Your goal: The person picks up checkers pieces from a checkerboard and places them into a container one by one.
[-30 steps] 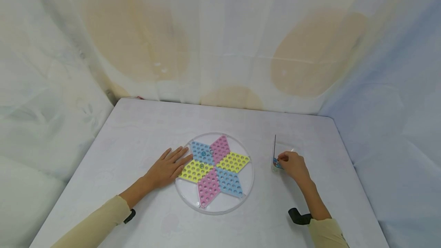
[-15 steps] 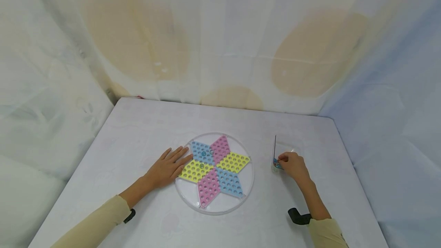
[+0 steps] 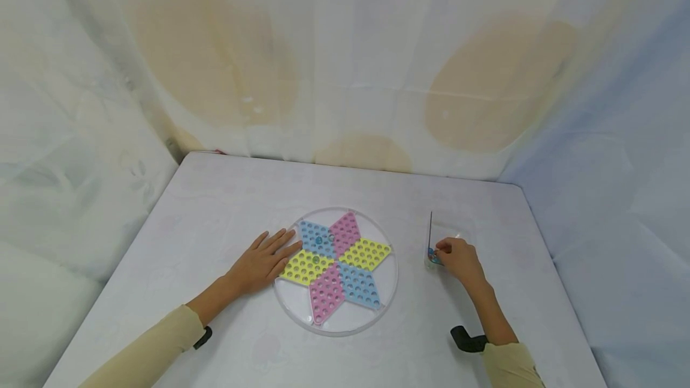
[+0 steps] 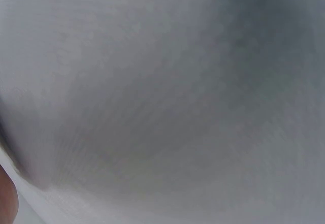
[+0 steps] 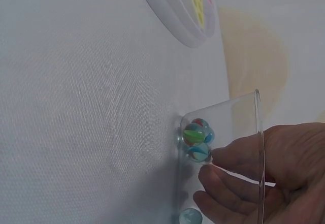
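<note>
A round Chinese checkers board (image 3: 363,323), with a star of pink, yellow and blue sections, lies on the table. My left hand (image 3: 268,261) rests spread flat at its left edge, fingertips over the rim. A few glass marbles (image 3: 318,240) sit in holes on the board's upper left. To the right stands a clear plastic box (image 5: 223,109). My right hand (image 3: 459,256) reaches into it, thumb and fingers pinching at a blue-streaked marble (image 5: 198,152). Right beside it lies a green-streaked marble (image 5: 194,134), and a pale marble (image 5: 190,216) sits apart in the box.
A white cloth covers the table (image 3: 237,196). Pale curtains (image 3: 372,64) hang behind it and at both sides. Each wrist wears a black strap mount, the right mount (image 3: 468,339) near the sleeve. The left wrist view shows mostly blurred white cloth (image 4: 152,107).
Right fingers shift very slightly among the marbles in the box. My left hand and the board stay where they were.
</note>
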`<state>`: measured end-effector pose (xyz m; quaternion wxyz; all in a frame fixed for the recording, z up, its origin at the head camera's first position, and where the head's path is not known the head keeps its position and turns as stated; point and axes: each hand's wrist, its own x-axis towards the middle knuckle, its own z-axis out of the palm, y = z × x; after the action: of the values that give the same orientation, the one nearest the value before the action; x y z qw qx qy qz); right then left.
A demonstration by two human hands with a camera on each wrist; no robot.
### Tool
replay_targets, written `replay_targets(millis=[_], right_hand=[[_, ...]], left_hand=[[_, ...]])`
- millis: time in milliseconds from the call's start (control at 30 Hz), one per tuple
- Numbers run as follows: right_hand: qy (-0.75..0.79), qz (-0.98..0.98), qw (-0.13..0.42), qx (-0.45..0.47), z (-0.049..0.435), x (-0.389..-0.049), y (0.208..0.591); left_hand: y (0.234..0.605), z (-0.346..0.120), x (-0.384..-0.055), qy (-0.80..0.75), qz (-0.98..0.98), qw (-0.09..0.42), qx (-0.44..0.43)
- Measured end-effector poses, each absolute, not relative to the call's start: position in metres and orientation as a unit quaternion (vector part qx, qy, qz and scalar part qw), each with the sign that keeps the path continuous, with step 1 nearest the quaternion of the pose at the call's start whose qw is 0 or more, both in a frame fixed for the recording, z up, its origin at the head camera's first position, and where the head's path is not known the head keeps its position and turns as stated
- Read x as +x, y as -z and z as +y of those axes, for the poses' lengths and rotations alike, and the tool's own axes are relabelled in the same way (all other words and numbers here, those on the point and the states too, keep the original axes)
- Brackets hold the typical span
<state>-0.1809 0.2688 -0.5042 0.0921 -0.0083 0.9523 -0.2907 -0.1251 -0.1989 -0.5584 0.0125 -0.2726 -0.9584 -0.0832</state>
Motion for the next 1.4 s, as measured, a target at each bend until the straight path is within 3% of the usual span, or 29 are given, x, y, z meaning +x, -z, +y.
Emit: replay_targets(millis=[433,1000,1400], right_hand=[[0.299,0.952,0.065,0.002,0.272,-0.177,0.499],[0.345,0.932,-0.072,-0.082,0.252,-0.174,0.483],[0.409,0.903,-0.078,-0.106,0.223,-0.171,0.464]], left_hand=[[0.556,-0.198,-0.125,0.088,-0.959,0.009,-0.270],[0.556,-0.198,-0.125,0.092,-0.958,0.014,-0.271],[0.560,-0.198,-0.126,0.091,-0.958,0.008,-0.271]])
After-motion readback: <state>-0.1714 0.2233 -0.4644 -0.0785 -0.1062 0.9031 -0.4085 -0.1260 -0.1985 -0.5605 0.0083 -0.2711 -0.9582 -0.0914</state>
